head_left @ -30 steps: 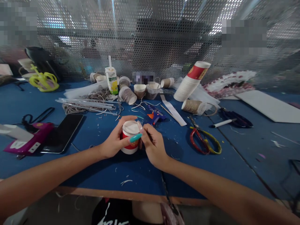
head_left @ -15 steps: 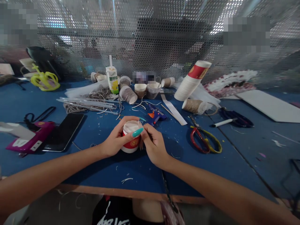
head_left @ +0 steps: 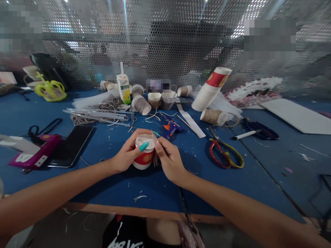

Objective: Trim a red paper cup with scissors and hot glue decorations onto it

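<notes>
A red and white paper cup (head_left: 143,159) stands upright on the blue table near its front, its pale top facing up. My left hand (head_left: 129,151) curls around its left and far side, with a long turquoise thumbnail lying over the rim. At the cup's right edge, my right hand (head_left: 169,156) is closed, thumb and fingers pinched against the rim. Whether a thin strip is also between those fingertips is hidden. Just beyond the hands lies a blue glue gun (head_left: 172,126) with an orange trigger.
Scissors (head_left: 226,153) with red and yellow handles lie on the right, near a white marker (head_left: 245,135). A phone (head_left: 72,146) and a purple device (head_left: 38,151) are left. Behind are twine (head_left: 103,115), clear sticks, a drink carton (head_left: 124,90), stacked cups (head_left: 207,95) and a paper strip (head_left: 191,120).
My left thumb has slid left along the cup's rim, uncovering more of its right side. The cup is slightly turned or tilted; my right hand stays pinched at its edge.
</notes>
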The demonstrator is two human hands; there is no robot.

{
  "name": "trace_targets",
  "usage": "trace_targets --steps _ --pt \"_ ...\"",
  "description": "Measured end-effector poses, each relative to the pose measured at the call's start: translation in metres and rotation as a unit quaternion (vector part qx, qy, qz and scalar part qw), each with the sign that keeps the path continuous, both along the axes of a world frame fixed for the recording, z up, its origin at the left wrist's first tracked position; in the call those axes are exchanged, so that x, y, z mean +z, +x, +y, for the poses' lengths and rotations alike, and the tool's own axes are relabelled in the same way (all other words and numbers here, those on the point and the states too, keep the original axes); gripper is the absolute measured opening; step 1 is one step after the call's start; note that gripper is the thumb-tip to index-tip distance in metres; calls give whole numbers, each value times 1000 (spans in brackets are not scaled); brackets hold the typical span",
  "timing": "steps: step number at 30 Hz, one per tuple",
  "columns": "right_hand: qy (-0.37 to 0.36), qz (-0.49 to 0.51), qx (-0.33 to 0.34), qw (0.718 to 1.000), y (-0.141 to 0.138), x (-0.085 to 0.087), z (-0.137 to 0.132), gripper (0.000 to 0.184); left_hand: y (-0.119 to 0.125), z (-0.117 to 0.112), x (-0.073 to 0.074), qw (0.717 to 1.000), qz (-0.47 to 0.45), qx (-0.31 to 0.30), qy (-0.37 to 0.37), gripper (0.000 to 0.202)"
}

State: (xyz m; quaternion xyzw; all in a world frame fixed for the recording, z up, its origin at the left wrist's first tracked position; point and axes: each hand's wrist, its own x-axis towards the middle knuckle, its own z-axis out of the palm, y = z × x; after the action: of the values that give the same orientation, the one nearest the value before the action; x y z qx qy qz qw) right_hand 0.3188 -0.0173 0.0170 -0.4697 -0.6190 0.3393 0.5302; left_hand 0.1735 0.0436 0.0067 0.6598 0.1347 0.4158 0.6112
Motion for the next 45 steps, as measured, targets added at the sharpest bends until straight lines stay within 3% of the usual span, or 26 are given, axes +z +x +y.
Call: trace_targets --steps 4,9,14,17,21,29,36,40,45 --pt "8 -13 -9 1000 0 1 -1 34 -1 2 -3 999 -19 -36 -22 55" --pt "35 -35 -17 999 0 1 -3 34 -1 0 0 999 -21 -33 -30 39" --pt "17 -35 -15 999 0 1 -4 34 -1 -1 1 999 -17 -40 -25 27" --pt "25 -44 -13 999 1 2 -4 35 -2 1 -3 998 -19 -50 -20 35" --pt "35 -51 -20 998 1 3 -4 34 -2 2 -9 997 -37 -72 -19 60" --pt "24 -31 -33 999 1 2 -4 34 -1 4 -8 997 -25 -62 -41 37" --pt "-13 -18 -24 999 2 3 -1 36 0 3 -6 996 -32 -61 -51 54" --pt "-22 2 -24 999 3 4 3 37 0 3 0 1000 16 -8 3 53" --pt "-49 44 2 998 5 2 -1 36 -3 11 5 981 51 134 127 54"
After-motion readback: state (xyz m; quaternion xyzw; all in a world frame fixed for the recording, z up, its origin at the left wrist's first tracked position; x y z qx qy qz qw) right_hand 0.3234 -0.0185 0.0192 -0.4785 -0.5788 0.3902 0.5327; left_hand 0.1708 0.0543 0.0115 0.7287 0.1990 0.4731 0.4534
